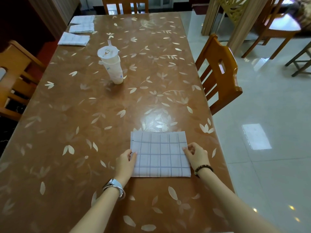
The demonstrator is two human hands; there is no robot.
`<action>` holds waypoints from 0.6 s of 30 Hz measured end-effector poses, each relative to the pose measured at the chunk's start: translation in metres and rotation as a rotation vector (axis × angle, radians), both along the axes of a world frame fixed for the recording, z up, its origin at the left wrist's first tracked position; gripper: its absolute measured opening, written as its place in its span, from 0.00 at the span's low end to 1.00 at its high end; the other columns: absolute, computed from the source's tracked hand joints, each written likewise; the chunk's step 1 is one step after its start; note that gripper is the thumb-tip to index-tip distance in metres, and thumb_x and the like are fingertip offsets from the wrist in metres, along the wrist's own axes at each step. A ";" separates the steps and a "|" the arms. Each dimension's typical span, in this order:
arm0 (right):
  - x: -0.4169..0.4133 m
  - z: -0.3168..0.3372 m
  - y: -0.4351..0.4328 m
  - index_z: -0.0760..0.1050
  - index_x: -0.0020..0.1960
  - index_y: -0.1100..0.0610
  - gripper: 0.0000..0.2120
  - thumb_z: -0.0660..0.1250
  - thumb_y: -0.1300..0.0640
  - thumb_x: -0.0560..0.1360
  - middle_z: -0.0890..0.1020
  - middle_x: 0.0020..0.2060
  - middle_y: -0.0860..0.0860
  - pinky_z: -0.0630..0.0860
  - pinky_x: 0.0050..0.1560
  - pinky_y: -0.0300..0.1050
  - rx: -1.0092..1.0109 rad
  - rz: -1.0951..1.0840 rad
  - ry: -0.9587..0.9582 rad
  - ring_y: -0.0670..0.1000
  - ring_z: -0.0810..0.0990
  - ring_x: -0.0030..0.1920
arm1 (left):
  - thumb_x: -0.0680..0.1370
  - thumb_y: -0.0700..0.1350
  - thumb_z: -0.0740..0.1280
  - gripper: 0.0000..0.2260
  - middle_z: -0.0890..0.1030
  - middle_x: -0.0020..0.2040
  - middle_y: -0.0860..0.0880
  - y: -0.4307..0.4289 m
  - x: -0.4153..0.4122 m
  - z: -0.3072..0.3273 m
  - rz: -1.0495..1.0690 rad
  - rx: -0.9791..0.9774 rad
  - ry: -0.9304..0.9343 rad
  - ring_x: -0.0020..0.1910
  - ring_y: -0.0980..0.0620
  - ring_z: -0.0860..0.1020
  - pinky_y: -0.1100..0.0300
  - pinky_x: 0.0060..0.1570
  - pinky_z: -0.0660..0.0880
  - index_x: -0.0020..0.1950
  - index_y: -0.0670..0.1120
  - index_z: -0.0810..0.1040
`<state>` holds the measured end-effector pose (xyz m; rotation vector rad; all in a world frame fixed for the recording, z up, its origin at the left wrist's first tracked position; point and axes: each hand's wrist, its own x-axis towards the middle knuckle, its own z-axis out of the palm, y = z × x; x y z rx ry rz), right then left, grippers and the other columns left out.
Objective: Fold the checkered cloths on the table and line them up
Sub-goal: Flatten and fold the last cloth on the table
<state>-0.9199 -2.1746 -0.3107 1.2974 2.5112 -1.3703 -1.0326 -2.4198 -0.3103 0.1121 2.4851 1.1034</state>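
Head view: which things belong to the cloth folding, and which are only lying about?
Job: checkered cloth, held at its edges by left hand and right hand; three folded cloths at the far corner.
Lying about: cup with straw; chairs.

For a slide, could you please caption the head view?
Left hand and right hand hold a pale checkered cloth on a brown leaf-patterned table.

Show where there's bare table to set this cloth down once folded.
Free: left edge between the folded cloths and near corner; wide stretch right of the cup. Crowded: far-left corner, and near right around the checkered cloth.
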 end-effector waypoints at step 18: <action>-0.021 0.001 0.000 0.68 0.39 0.49 0.11 0.65 0.48 0.77 0.77 0.35 0.47 0.71 0.34 0.40 0.108 0.037 -0.145 0.47 0.76 0.35 | 0.78 0.46 0.69 0.11 0.78 0.40 0.50 0.004 0.013 0.006 0.068 -0.196 0.153 0.34 0.56 0.74 0.71 0.28 0.62 0.57 0.46 0.71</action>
